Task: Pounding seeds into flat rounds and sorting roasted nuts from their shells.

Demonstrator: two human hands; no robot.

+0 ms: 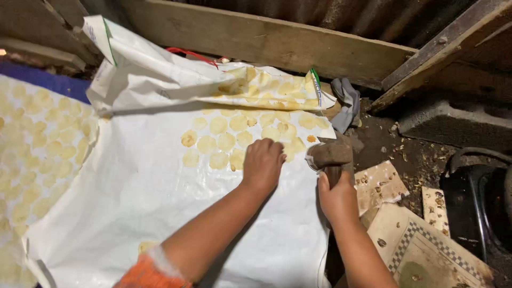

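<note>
My left hand [262, 164] rests knuckles up on a white woven sheet [149, 192], its fingers curled over one of the several flat yellow discs [218, 140] laid out in rows there. My right hand [336, 198] grips the handle of a brown wooden mallet [329, 156], whose head sits at the sheet's right edge. What lies under the left fingers is hidden.
More yellow discs cover a second sheet [37, 154] at left and a folded flap [266, 88] at the back. A wooden plank [266, 40] runs behind. Broken tiles [416, 245], a grey cloth [346, 101] and a dark pot [480, 202] lie on dirt at right.
</note>
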